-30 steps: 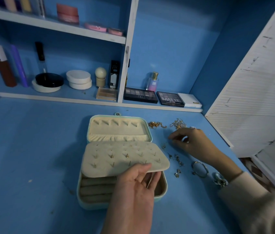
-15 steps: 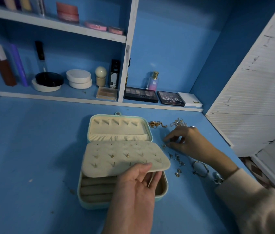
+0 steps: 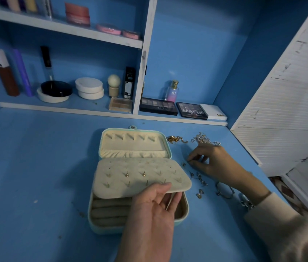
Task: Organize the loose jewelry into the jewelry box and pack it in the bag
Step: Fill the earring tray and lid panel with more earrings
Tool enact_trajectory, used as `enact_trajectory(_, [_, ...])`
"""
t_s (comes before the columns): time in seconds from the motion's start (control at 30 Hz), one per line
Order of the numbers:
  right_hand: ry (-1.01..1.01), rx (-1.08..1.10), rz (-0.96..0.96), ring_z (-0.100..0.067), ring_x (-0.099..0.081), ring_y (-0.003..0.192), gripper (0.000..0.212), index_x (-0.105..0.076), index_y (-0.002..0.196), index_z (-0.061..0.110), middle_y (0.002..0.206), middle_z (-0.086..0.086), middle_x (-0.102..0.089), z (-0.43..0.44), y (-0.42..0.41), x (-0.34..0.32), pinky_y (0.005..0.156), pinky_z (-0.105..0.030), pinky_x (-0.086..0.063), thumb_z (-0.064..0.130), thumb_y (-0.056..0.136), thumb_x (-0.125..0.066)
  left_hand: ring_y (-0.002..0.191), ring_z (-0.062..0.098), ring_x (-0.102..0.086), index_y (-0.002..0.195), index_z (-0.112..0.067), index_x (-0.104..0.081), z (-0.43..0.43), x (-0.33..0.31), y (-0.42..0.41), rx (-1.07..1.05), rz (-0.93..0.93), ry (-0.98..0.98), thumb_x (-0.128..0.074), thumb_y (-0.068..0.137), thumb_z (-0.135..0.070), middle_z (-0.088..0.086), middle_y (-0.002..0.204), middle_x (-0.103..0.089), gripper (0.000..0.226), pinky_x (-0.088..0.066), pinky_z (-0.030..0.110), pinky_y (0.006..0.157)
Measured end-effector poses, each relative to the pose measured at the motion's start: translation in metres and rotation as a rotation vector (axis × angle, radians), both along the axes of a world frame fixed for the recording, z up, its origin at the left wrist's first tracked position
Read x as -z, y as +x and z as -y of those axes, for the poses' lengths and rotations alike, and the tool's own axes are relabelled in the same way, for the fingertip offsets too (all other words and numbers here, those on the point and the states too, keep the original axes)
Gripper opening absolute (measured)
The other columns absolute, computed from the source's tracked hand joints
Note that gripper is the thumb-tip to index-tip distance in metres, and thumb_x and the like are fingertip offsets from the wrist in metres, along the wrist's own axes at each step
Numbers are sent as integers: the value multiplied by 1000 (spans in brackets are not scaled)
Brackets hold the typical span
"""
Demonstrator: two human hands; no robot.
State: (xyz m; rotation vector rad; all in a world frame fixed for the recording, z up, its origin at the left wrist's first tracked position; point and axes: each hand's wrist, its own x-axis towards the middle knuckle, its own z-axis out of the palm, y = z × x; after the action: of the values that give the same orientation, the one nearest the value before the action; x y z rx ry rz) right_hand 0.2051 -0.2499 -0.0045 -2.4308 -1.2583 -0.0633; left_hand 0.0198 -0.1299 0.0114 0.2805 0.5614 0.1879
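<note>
A mint jewelry box (image 3: pixel 100 226) lies open on the blue desk, its lid (image 3: pixel 134 143) tipped back. My left hand (image 3: pixel 153 203) holds the front edge of the cream earring panel (image 3: pixel 140 176), lifted over the ring rolls; several studs stick through it. To the right of the box, my right hand (image 3: pixel 215 163) has its fingertips pinched down on a small earring on the desk. Loose earrings (image 3: pixel 199 179), a bangle (image 3: pixel 225 190), a gold chain (image 3: pixel 176 139) and a silver chain (image 3: pixel 200 138) lie around it.
Shelves at the back hold bottles (image 3: pixel 5 72), round compacts (image 3: pixel 89 87), a perfume bottle (image 3: pixel 173 90) and eyeshadow palettes (image 3: pixel 192 109). A white slatted panel (image 3: pixel 281 114) stands along the desk's right edge. Silver pieces (image 3: pixel 245 201) lie by my right sleeve.
My right hand slid left and slightly toward me, from beside the chains to the small earrings near the box. My left hand keeps holding the panel.
</note>
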Motion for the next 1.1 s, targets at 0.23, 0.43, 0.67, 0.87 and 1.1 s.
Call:
enact_trajectory(0.23, [40,18,5,-7,-59,73,14,-74,90,17,84,3,-67,2,-3,1,71,-13,-46,8,80,-71,95,28,-63,81,1,-60,0,0,0,-15,14,-5,-54,57,3,17,83,-66,25,-48,40,85])
enact_trajectory(0.43, [1,104,39,-9,-53,83,4,-67,77,25,83,8,-60,-5,-16,-2,70,-27,-44,26,80,-71,100,29,-62,85,1,-60,0,1,0,-8,11,0,-54,57,3,18,89,-66,28,-48,40,86])
enact_trajectory(0.67, [-129,179,28,-11,-51,95,10,-71,85,25,93,8,-58,-13,-22,-4,78,-36,-47,33,81,-69,98,29,-60,81,1,-60,0,0,1,-14,11,-3,-53,57,3,17,89,-65,25,-48,40,86])
enact_trajectory(0.87, [-113,143,50,-10,-51,90,6,-71,85,23,90,8,-58,-13,-23,-2,76,-36,-49,28,82,-68,98,28,-60,84,1,-60,1,-1,1,-17,-1,-7,-53,57,3,17,89,-64,28,-48,40,87])
enact_trajectory(1.1, [25,87,-76,-8,-57,79,12,-67,81,20,84,3,-62,-6,-18,-11,69,-7,-38,8,83,-68,99,29,-61,84,1,-60,0,-2,0,-15,3,-7,-54,57,4,18,89,-65,28,-48,39,85])
